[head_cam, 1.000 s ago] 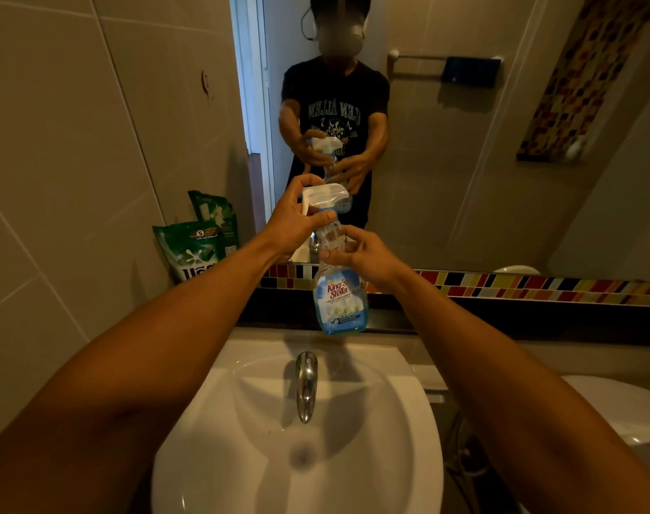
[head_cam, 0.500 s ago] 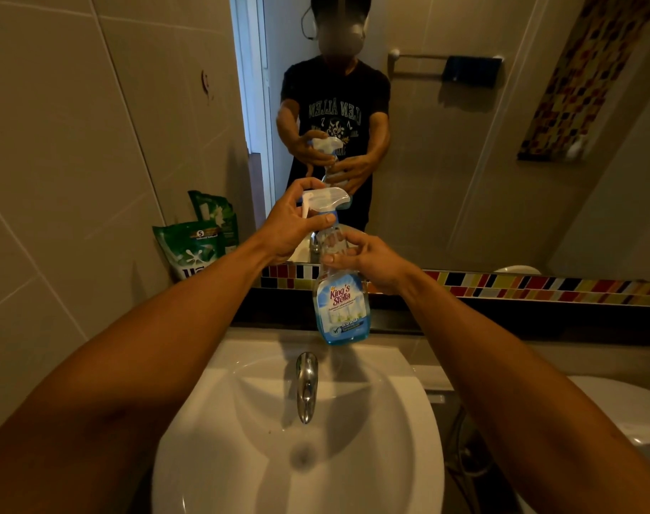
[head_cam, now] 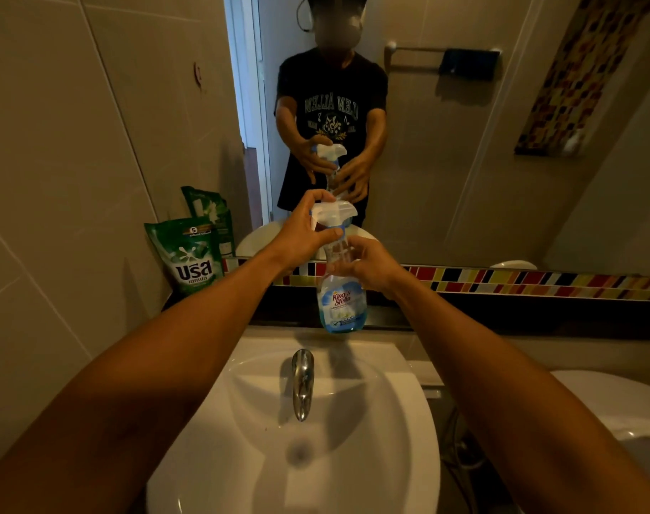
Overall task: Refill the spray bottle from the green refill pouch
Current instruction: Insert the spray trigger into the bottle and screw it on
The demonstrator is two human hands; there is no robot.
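Note:
A clear spray bottle with a blue label and a little blue liquid at its bottom hangs upright over the back of the sink. My left hand grips its white trigger head. My right hand holds the bottle's neck just below. The green refill pouch stands on the dark ledge at the left wall, apart from both hands, with its reflection behind it.
A white sink with a chrome tap lies below the bottle. A mirror shows a person holding the bottle. A coloured tile strip runs along the ledge. A white toilet lid is at the right.
The bottle and both hands have dropped slightly toward the sink. The trigger head has turned, with its nozzle now pointing right.

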